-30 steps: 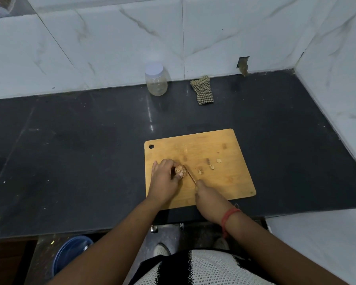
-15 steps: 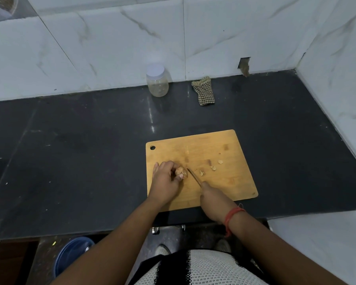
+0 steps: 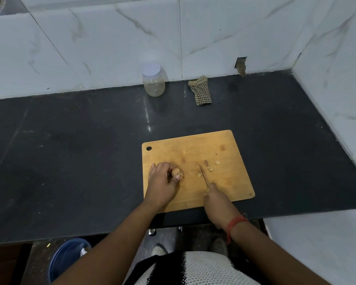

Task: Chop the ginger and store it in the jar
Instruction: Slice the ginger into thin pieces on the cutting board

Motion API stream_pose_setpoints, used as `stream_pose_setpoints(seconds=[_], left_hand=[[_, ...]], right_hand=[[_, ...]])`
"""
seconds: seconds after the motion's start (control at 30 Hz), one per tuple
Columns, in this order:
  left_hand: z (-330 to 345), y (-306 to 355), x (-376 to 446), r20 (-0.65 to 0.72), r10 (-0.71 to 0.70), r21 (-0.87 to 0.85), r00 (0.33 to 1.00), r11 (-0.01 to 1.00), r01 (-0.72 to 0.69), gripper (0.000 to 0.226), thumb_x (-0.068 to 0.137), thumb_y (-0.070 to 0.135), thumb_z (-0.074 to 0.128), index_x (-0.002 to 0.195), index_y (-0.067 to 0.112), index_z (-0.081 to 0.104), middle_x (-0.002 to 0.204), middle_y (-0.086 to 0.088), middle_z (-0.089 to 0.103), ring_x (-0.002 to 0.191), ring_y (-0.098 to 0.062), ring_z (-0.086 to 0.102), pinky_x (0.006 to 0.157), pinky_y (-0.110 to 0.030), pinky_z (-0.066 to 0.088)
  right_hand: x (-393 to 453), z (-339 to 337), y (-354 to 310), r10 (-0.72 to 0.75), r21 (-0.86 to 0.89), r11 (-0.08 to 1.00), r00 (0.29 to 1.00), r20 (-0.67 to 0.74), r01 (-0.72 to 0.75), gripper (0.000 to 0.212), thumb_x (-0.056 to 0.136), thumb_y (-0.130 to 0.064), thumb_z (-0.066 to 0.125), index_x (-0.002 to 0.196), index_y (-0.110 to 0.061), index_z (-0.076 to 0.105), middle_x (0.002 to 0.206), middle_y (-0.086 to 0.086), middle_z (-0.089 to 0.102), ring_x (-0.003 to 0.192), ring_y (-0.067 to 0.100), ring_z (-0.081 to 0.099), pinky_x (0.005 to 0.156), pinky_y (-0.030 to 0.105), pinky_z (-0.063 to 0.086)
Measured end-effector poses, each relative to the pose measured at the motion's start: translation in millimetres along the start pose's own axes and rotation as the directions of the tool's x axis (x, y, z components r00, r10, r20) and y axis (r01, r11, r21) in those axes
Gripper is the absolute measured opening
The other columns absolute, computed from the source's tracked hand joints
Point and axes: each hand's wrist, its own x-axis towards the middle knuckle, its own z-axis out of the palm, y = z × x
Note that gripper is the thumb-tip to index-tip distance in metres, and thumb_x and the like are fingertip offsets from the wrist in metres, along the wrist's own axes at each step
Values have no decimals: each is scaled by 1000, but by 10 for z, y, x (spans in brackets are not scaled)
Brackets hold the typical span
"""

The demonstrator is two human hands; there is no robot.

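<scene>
A wooden cutting board (image 3: 230, 182) lies on the black counter. My left hand (image 3: 160, 183) holds a knob of ginger (image 3: 176, 173) down on the board's left part. My right hand (image 3: 216, 199) grips a knife (image 3: 203, 176), its blade pointing away over the board, apart from the ginger. A few cut ginger pieces (image 3: 209, 168) lie just right of the blade. A clear jar (image 3: 153, 80) with a white lid stands shut at the back by the wall.
A folded checked cloth (image 3: 200, 91) lies right of the jar. Marble walls close the counter at the back and right. A blue bucket (image 3: 67, 258) stands on the floor below the counter's front edge.
The knife and my right hand have moved right, away from the ginger. My left hand stays on the ginger.
</scene>
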Motion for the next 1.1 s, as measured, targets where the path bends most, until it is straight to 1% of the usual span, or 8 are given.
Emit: stream_pose_setpoints(seconds=[0.17, 0.3, 0.4, 0.5, 0.63, 0.73, 0.9, 1.1], left_hand=[[14, -10, -11, -11, 34, 18, 999, 999, -34, 18, 89, 20, 71, 97, 23, 55, 96, 12, 53, 93, -7, 42, 114, -53, 27], [3, 3, -18, -16, 37, 12, 999, 999, -37, 21, 90, 20, 70, 95, 27, 52, 97, 12, 53, 94, -7, 43, 118, -51, 23], [25, -1, -29, -32, 37, 22, 999, 999, -36, 16, 90, 18, 70, 97, 22, 56, 98, 10, 55, 95, -10, 46, 120, -47, 18], [35, -19, -28, -38, 48, 31, 998, 998, -47, 15, 90, 18, 70, 98, 20, 58, 99, 9, 56, 96, -11, 46, 121, -46, 17], [28, -44, -18, -22, 61, 39, 998, 997, -60, 16, 90, 20, 71, 101, 19, 59, 101, 9, 57, 98, -11, 47, 120, -45, 19], [34, -48, -21, -27, 72, 54, 997, 996, -70, 16, 90, 20, 70, 102, 19, 59, 101, 10, 56, 102, -14, 50, 122, -42, 15], [48, -68, -24, -31, 77, 67, 996, 995, -75, 15, 91, 21, 70, 101, 20, 58, 100, 8, 57, 100, -13, 49, 122, -43, 16], [37, -55, -20, -21, 80, 63, 997, 995, -78, 16, 90, 19, 71, 102, 18, 59, 101, 8, 57, 102, -15, 50, 121, -44, 17]], right_hand=[[13, 151, -42, -76, -92, 992, 995, 66, 82, 24, 96, -4, 35, 119, -8, 40, 82, 4, 53, 76, 22, 57, 65, 30, 43], [-12, -8, 185, -3, -45, 999, 999, -36, 2, 16, 96, -5, 35, 109, -13, 39, 83, 4, 56, 77, 22, 60, 68, 33, 49], [-36, -55, 290, -28, -89, 996, 996, -79, 21, 13, 97, -8, 35, 109, -12, 37, 80, 6, 57, 73, 23, 60, 67, 39, 52], [-108, 123, 237, -81, -139, 987, 997, 17, 82, 21, 96, -7, 34, 116, -13, 36, 78, 3, 55, 71, 22, 58, 63, 35, 47], [-98, 28, 324, 4, -91, 996, 999, -54, -9, 18, 94, -7, 33, 109, -16, 35, 77, 2, 53, 71, 24, 56, 64, 35, 45], [-64, -114, 332, 22, -108, 994, 994, -111, -34, 15, 96, -10, 33, 112, -12, 35, 83, 8, 57, 75, 26, 59, 67, 38, 49], [28, 60, -30, -95, -147, 985, 995, -20, 91, 23, 95, -6, 35, 118, -9, 38, 88, 11, 62, 77, 25, 61, 65, 35, 47], [166, -129, 5, 84, -73, 993, 993, -86, -90, 43, 93, -2, 32, 136, -7, 32, 95, 12, 62, 85, 27, 61, 69, 33, 45]])
